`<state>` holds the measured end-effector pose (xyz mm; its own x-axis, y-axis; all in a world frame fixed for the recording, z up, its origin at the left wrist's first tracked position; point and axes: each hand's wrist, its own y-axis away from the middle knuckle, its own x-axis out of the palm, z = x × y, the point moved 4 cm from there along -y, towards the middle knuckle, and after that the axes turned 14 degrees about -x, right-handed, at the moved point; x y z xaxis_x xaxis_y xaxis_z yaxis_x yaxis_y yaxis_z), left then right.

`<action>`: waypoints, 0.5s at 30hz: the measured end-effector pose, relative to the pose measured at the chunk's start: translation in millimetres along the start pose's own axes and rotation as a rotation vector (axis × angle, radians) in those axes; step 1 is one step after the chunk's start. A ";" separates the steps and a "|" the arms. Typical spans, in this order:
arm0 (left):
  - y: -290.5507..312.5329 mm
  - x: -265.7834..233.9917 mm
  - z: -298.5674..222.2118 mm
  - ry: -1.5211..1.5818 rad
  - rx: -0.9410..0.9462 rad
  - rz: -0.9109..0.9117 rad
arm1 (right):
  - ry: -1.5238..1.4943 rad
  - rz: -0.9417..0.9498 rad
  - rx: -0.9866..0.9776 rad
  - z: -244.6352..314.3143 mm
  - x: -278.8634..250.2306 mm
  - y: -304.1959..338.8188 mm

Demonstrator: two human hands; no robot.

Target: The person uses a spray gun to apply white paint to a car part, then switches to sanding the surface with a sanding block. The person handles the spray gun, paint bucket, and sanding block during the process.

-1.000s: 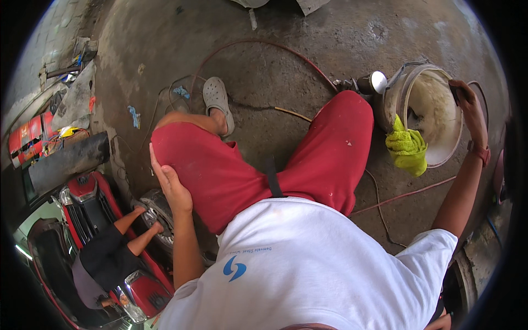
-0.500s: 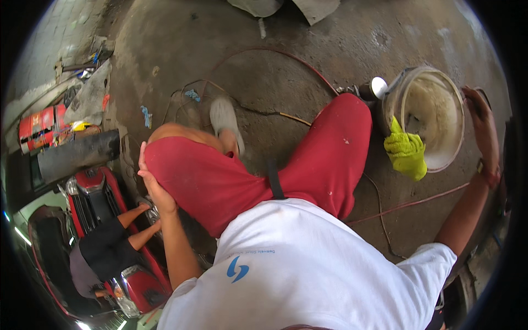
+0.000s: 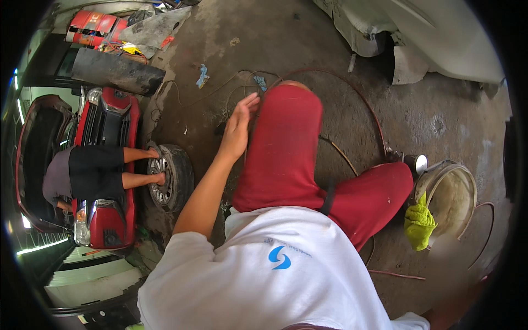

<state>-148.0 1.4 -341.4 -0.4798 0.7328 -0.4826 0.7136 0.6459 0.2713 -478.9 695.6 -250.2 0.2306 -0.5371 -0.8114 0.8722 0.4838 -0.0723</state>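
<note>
My left hand [image 3: 237,126] is beside my raised left knee, its fingers stretched out and nothing in them. At the right, my right hand [image 3: 448,261] is a smeared shape just below a round, dirty whitish bucket [image 3: 473,192], and its fingers cannot be made out. Over the bucket's near-left rim hangs a bright yellow-green cloth [image 3: 419,224]. Close to the bucket and my right knee lies a small cylindrical thing with a shiny round end [image 3: 421,164], next to the end of a red hose [image 3: 369,102].
A pale car body panel [image 3: 440,38] reaches in at the upper right. On the left, another person [image 3: 96,175] stands on a wheel [image 3: 179,176], bending into a red car front [image 3: 113,228]. Blue scraps [image 3: 203,76] lie on the floor; a red drum [image 3: 96,27] is at the upper left.
The view has swung left. My left hand has come off my knee to beside it. My right hand has left the bucket's right rim and moved nearer to me, blurred.
</note>
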 end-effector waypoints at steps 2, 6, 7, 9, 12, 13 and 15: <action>-14.8 13.6 -18.6 -0.020 0.078 0.016 | 0.002 -0.024 -0.001 -5.2 6.6 11.8; -22.4 49.4 -61.4 -0.087 0.244 0.050 | -0.015 -0.069 0.011 -32.0 12.0 34.7; -22.8 56.1 -73.8 -0.144 0.333 0.050 | -0.017 -0.084 0.014 -41.9 16.2 40.5; -18.2 71.7 -94.0 -0.235 0.507 0.047 | 0.028 -0.143 0.014 -64.9 29.8 49.7; -21.5 81.9 -124.5 -0.337 0.724 0.060 | 0.122 -0.182 -0.208 -90.8 79.9 59.6; -24.8 88.5 -132.7 -0.342 0.747 0.090 | -0.323 -0.010 0.525 -129.7 122.6 53.8; -40.2 116.5 -154.3 -0.347 0.819 0.182 | 0.410 0.311 0.253 -123.3 140.9 59.4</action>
<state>-311.3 93.8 -280.0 -0.2383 0.6173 -0.7498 0.9665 0.0751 -0.2453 -447.8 733.9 -440.3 0.3503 -0.0593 -0.9348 0.8780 0.3684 0.3057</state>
